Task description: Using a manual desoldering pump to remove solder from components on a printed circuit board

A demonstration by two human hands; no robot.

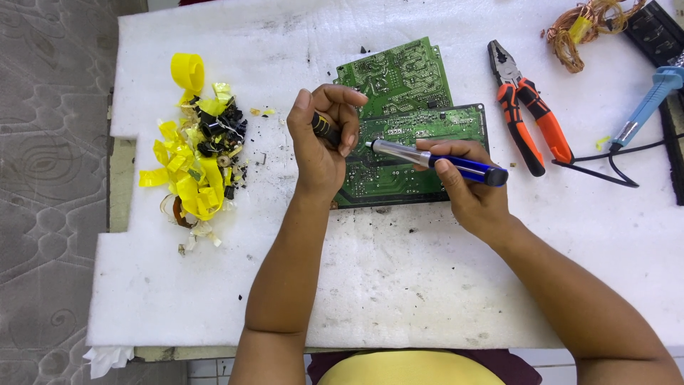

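Head view, looking down on a white foam-padded bench (399,285).

Left hand (322,139): fingers curled tight round a black-and-yellow tool handle (326,130), working end hidden behind the fingers, kind of tool not determinable. Positioned at the left edge of the lower circuit board (399,153).

Right hand (467,187): clamped on a blue and silver desoldering pump (438,161), held nearly flat, nozzle (370,145) pointing left and resting on or just above the board; contact not determinable.

Lower circuit board: green, solder side up, lying flat at bench centre, partly under both hands. Second green board (395,75) behind it, tilted, overlapping its upper edge.

Step in hand, by judgement: clearing solder from a joint near the board's left-centre. Next move, by judgement: nozzle kept seated squarely on the joint, left-hand tool held steady at the same spot.

Also present: orange-handled pliers (527,107) right of the boards; blue-handled soldering iron (645,107) with black cord at far right; tangle of copper wire (581,28) at top right; heap of yellow tape scraps and black fragments (196,142) at left, well apart.
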